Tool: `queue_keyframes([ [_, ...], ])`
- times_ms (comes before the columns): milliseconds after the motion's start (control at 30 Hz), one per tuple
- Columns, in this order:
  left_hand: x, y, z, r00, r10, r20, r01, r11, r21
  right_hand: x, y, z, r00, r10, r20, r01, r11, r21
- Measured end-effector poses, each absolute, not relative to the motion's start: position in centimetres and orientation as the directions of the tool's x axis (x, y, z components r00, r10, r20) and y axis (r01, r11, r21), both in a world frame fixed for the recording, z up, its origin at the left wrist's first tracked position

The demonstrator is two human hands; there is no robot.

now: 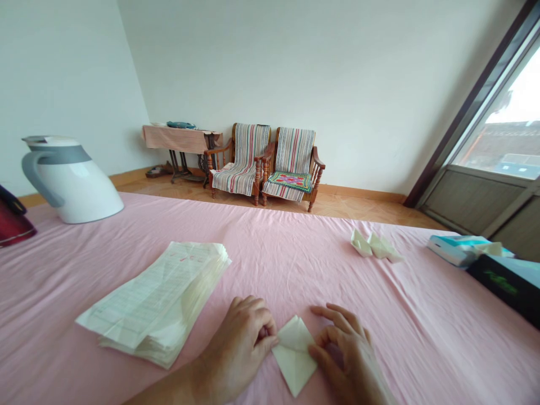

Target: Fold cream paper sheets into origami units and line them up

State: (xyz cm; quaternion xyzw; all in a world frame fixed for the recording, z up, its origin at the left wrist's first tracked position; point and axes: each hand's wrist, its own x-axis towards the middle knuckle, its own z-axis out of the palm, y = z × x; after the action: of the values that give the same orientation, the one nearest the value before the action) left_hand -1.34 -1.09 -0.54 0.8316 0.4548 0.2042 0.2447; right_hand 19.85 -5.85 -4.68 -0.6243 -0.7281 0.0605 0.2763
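Note:
A small piece of folded cream paper [294, 357] lies on the pink cloth near the front edge. My left hand [242, 342] is curled, its fingertips pinching the paper's left corner. My right hand [348, 351] rests on the paper's right edge, thumb and fingers bent and pressing it down. To the left of my left hand lies a thick stack of lined paper sheets [158, 298] with red marks at the top.
Two folded paper shapes [375, 246] sit further back on the right of the pink-covered table [261, 242]. A white kettle [70, 177] stands at the back left, a dark red object [12, 222] beside it. A tissue box [462, 248] and a dark box [508, 287] lie at the right.

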Motion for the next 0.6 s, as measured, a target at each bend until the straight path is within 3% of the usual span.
queue_keyframes([
  [233,-1.28,-0.95,-0.52,0.480,0.870,0.110,0.651,-0.438,0.620,19.90,-5.82,-4.89,-0.025,0.951,0.308,0.878,0.168,-0.448],
  [600,-0.54,-1.08,-0.60,0.429,0.895,0.122,0.712,-0.418,0.565,19.33,-5.71,-4.78,0.000,0.939,0.344,0.909,0.143,-0.391],
])
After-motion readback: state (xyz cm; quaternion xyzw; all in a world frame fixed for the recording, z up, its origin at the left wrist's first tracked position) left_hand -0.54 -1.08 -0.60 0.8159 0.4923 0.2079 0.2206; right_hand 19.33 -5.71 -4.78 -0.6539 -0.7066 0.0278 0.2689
